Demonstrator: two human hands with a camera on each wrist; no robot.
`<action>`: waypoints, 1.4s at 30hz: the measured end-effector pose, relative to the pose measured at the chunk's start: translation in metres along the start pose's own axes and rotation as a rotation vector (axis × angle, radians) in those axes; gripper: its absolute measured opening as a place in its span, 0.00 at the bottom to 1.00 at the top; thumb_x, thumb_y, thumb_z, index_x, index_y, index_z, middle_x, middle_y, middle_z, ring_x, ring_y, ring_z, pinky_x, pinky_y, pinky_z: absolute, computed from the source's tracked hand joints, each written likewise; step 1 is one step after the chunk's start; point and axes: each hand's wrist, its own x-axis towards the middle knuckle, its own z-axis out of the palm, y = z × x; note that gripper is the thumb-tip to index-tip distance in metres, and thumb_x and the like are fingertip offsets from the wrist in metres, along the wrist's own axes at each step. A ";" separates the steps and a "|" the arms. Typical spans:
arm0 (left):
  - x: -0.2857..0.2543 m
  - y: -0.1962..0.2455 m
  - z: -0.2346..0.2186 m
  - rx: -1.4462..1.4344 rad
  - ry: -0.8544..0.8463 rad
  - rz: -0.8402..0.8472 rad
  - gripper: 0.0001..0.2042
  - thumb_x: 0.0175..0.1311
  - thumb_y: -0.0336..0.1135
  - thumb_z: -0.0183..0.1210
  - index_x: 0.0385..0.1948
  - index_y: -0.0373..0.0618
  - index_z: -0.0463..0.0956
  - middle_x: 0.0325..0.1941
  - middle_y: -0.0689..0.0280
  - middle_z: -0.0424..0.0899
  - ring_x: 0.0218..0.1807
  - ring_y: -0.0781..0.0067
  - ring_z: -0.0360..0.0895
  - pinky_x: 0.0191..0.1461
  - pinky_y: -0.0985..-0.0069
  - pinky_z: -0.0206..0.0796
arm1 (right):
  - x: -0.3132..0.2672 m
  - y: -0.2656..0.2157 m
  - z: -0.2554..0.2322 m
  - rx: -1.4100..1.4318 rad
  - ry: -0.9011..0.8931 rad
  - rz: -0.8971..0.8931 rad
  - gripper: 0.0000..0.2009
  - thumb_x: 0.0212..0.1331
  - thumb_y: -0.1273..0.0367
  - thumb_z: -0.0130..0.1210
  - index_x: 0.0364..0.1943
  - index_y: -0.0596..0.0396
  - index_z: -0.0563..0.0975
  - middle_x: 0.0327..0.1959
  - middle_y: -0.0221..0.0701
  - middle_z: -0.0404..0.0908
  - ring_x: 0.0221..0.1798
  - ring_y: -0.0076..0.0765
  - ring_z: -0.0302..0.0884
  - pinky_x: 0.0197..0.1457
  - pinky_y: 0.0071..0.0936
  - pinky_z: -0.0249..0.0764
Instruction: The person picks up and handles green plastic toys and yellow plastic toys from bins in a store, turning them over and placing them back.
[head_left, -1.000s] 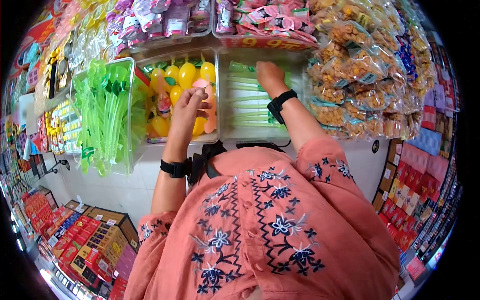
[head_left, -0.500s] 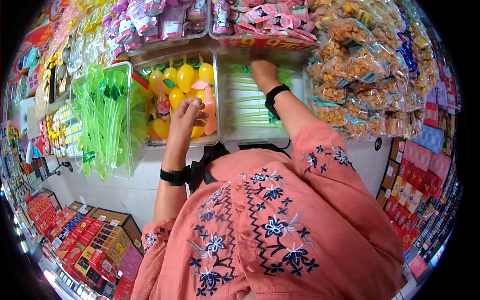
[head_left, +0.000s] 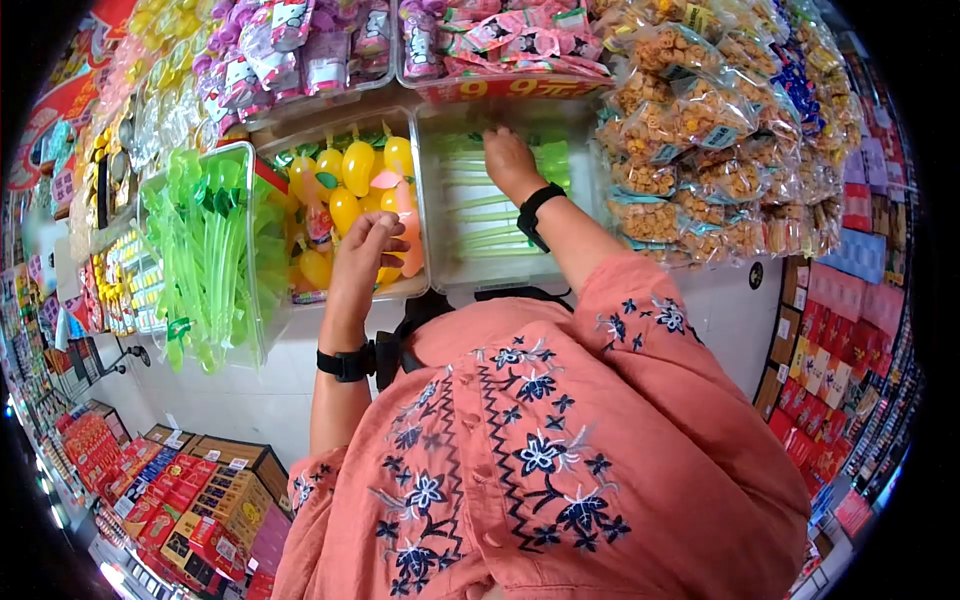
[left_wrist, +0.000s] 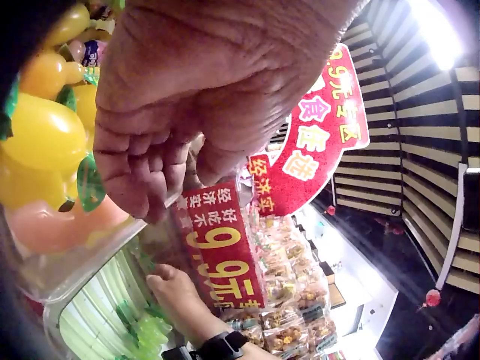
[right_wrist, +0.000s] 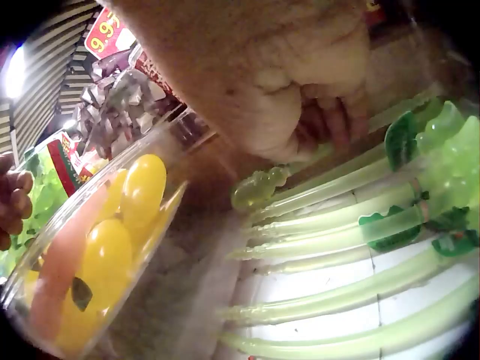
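Observation:
My right hand [head_left: 512, 165] reaches into the far part of a clear bin [head_left: 590, 215] holding a row of long, pale-green tubes [head_left: 490, 202] laid crosswise. In the right wrist view, its curled thumb and fingers grip the farthest green tube [right_wrist: 259, 187], whose knobbly end sticks out; the fingertips are partly hidden. Other tubes carry leaf-shaped green tags [right_wrist: 391, 229]. My left hand [head_left: 365, 250] hovers over the front of the neighbouring bin of yellow mango-shaped packs [head_left: 358, 167], fingers loosely bent, with nothing in it.
At the left, a clear bin [head_left: 250, 300] is heaped with green tubes. Bagged brown snacks [head_left: 690, 130] pile up at the right. Behind are pink packets [head_left: 530, 45], purple packs [head_left: 325, 60] and a red price strip [head_left: 515, 90]. Boxed goods [head_left: 205, 500] stand lower left.
My right hand has shifted slightly left and nearer within the tube bin. The left hand stays over the mango bin, its fingers bent a little more. The head view has shifted slightly.

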 end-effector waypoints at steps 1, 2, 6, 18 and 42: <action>-0.001 0.000 -0.001 0.002 -0.013 0.007 0.15 0.72 0.46 0.55 0.47 0.44 0.75 0.45 0.65 0.82 0.42 0.74 0.81 0.43 0.78 0.70 | 0.001 0.002 0.004 0.016 0.035 -0.012 0.15 0.61 0.76 0.50 0.51 0.58 0.79 0.54 0.48 0.76 0.56 0.57 0.75 0.58 0.48 0.74; -0.002 0.000 -0.001 0.004 -0.024 0.014 0.15 0.72 0.46 0.55 0.48 0.44 0.75 0.45 0.65 0.82 0.43 0.74 0.81 0.43 0.78 0.70 | 0.002 0.005 0.007 0.020 -0.008 -0.002 0.15 0.61 0.76 0.49 0.51 0.58 0.79 0.54 0.48 0.76 0.56 0.57 0.75 0.58 0.48 0.74; -0.009 0.006 -0.005 0.020 -0.035 0.024 0.16 0.72 0.46 0.55 0.49 0.42 0.75 0.46 0.65 0.83 0.44 0.73 0.81 0.44 0.77 0.71 | 0.004 0.006 -0.001 0.051 -0.133 0.059 0.16 0.61 0.76 0.48 0.53 0.58 0.78 0.54 0.48 0.76 0.56 0.58 0.75 0.59 0.50 0.74; -0.042 0.039 -0.029 0.097 -0.017 0.207 0.14 0.73 0.42 0.53 0.48 0.41 0.75 0.44 0.66 0.83 0.39 0.77 0.81 0.38 0.80 0.71 | -0.002 -0.023 -0.055 0.534 0.058 -0.114 0.11 0.60 0.67 0.50 0.40 0.56 0.80 0.37 0.47 0.83 0.42 0.56 0.81 0.46 0.44 0.75; -0.099 0.061 -0.164 1.158 0.823 0.705 0.09 0.60 0.31 0.64 0.40 0.41 0.78 0.39 0.57 0.82 0.42 0.52 0.76 0.46 0.61 0.69 | -0.015 -0.283 -0.131 1.194 -0.757 -0.303 0.14 0.71 0.67 0.50 0.52 0.62 0.75 0.43 0.32 0.81 0.38 0.22 0.81 0.43 0.22 0.79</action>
